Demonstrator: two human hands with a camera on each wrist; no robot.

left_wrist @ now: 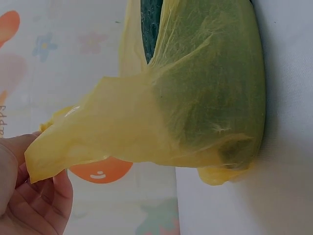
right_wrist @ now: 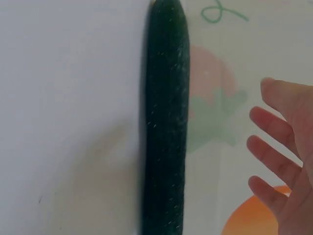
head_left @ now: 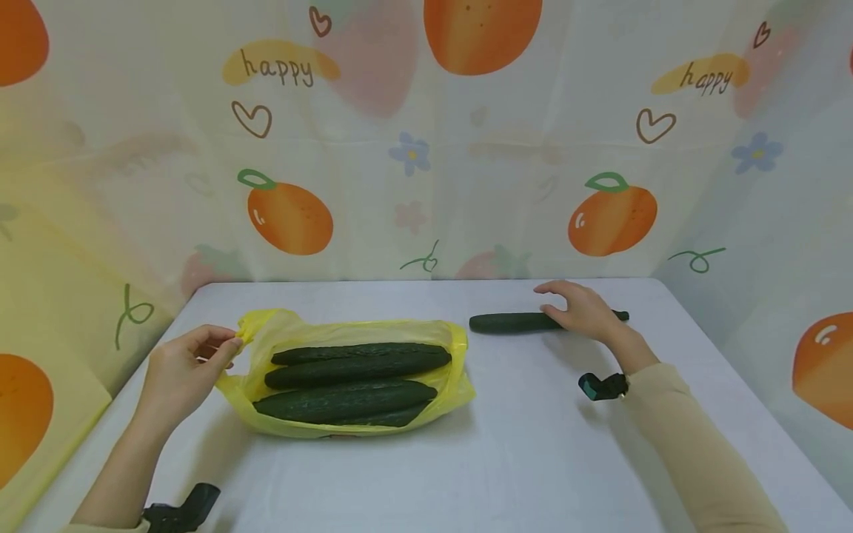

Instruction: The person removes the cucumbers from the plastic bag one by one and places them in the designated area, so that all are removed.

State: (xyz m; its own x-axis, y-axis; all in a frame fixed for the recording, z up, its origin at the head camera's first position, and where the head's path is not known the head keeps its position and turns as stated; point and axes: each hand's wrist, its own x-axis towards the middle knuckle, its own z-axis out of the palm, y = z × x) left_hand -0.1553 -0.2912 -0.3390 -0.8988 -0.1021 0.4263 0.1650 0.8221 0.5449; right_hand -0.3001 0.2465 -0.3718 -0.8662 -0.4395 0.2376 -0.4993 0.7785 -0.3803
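Observation:
My left hand (head_left: 180, 381) pinches the left edge of a yellow plastic bag (head_left: 460, 344) and holds that corner up. Several dark green cucumbers (head_left: 346, 400) lie side by side inside the bag's wide mouth. The left wrist view shows the bag's film stretched from thumb and fingers (left_wrist: 46, 198) to its full body (left_wrist: 215, 98). To the right of the bag, a single cucumber (head_left: 509, 323) lies crosswise on the table. Over its right part is my right hand (head_left: 585, 314), fingers spread and loosely bent, holding nothing. In the right wrist view a gap shows between that hand (right_wrist: 293, 132) and the cucumber (right_wrist: 166, 117).
A white-covered table (head_left: 520, 451) carries everything. Behind it hangs a pale cloth backdrop (head_left: 493, 170) printed with oranges, hearts and flowers, and similar cloth closes off both sides. Black wrist cameras are strapped at the left wrist (head_left: 183, 509) and right wrist (head_left: 605, 386).

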